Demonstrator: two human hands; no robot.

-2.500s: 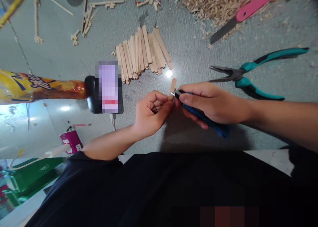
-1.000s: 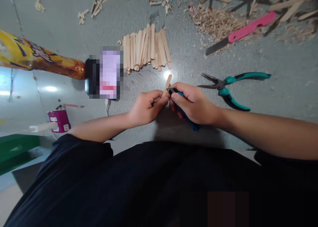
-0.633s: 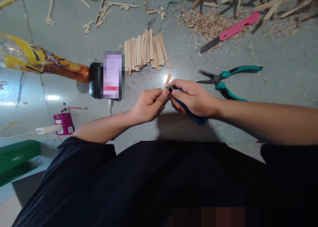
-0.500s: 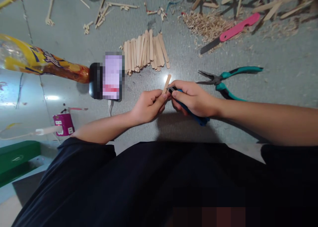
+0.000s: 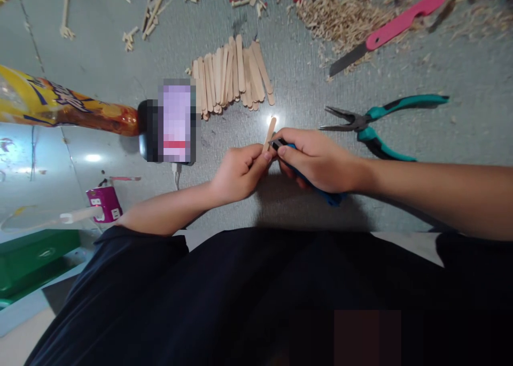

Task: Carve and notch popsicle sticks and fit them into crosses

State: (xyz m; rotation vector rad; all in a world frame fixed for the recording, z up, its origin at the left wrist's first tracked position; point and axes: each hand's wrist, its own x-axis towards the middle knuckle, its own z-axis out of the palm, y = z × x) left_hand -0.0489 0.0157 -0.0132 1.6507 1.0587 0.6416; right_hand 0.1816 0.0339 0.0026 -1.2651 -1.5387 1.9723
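Between the thumb and fingers of my left hand (image 5: 239, 171) is a wooden craft stick (image 5: 270, 133), its rounded far end pointing up and away. My right hand (image 5: 316, 160) is closed around a blue utility knife (image 5: 294, 168); the dark tip of the knife meets the stick just above my left thumb. Both hands are close together over the grey table (image 5: 224, 141). A row of craft sticks (image 5: 228, 75) lies just beyond them. Long-nose pliers (image 5: 363, 123) with teal and black handles rest, jaws apart, beyond my right forearm.
A pink-handled folding saw (image 5: 395, 26) lies by a heap of wood shavings (image 5: 340, 21). To the left, a phone (image 5: 176, 120) leans by a yellow-labelled bottle (image 5: 68, 99). A purple power socket (image 5: 105, 203) with a plug sits near my left elbow. Small wood pieces (image 5: 152, 18) are scattered behind.
The view has shifted slightly, so the tools at right appear farther right and higher. My hands keep the same hold on the stick and the knife, with hardly any visible movement.
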